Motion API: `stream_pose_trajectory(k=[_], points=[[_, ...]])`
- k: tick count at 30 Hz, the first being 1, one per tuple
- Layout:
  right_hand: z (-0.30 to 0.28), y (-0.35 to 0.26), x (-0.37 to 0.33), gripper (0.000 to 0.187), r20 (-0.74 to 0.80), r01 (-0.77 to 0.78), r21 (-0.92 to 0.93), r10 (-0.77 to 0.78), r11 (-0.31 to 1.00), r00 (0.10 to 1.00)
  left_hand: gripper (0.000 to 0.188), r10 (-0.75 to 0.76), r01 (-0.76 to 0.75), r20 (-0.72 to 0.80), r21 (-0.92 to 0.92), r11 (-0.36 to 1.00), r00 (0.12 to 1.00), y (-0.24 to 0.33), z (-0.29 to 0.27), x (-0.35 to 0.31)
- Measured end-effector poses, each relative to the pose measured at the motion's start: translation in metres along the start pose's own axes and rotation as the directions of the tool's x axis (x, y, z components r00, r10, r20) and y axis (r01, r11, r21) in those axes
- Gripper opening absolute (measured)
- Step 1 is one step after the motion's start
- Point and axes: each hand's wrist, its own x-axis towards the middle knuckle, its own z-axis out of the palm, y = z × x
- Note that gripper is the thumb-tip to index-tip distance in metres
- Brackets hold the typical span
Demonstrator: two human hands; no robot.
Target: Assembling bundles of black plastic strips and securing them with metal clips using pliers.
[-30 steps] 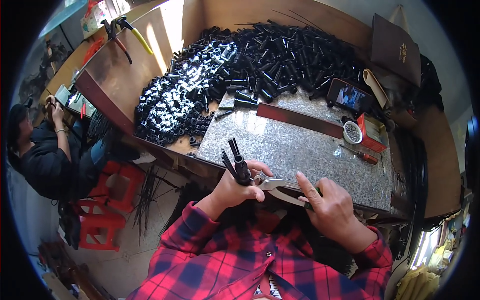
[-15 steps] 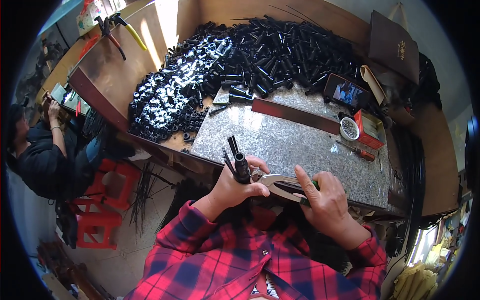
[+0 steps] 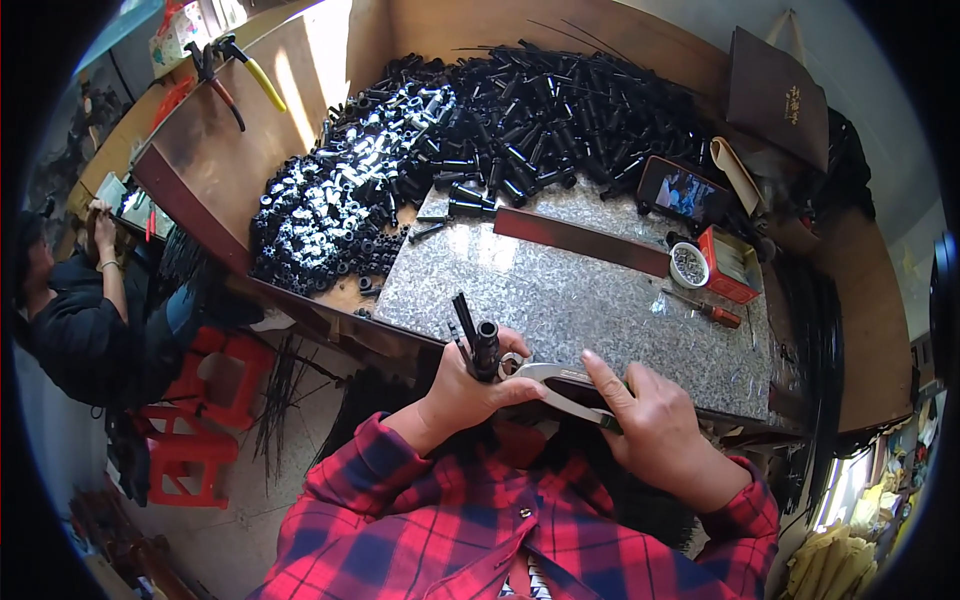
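Note:
My left hand is closed around a black tubular part, which stands nearly upright with its hollow end facing up. Thin black prongs rise beside the tube from the same grip. Silver pliers with green on the handles are held in my right hand, its index finger stretched along the upper handle. The pliers' jaws meet the right side of the black part, by my left thumb and fingers. What exactly the jaws bite on is hidden.
A granite slab carries a metal bar, a white bowl of small pieces, a red box, a screwdriver and a phone. Behind lies a heap of black tubes. A co-worker sits left by red stools.
The view has shifted slightly. Both hands keep their grips, and the pliers' handles look a little further apart. The co-worker's hands have moved slightly.

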Motion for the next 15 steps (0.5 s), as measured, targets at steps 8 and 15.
stream_pose_trajectory(k=[8, 15], points=[[0.012, 0.003, -0.002, 0.072, -0.021, -0.023, 0.082, 0.024, 0.996, 0.999, 0.048, -0.079, 0.096, 0.105, -0.171, 0.981, 0.991, -0.012, -0.008, 0.001], [0.0, 0.005, -0.014, 0.07, -0.035, 0.059, 0.018, -0.059, 0.998, 0.998, 0.064, -0.174, 0.226, 0.198, -0.278, 0.934, 0.965, -0.004, -0.015, -0.001]])
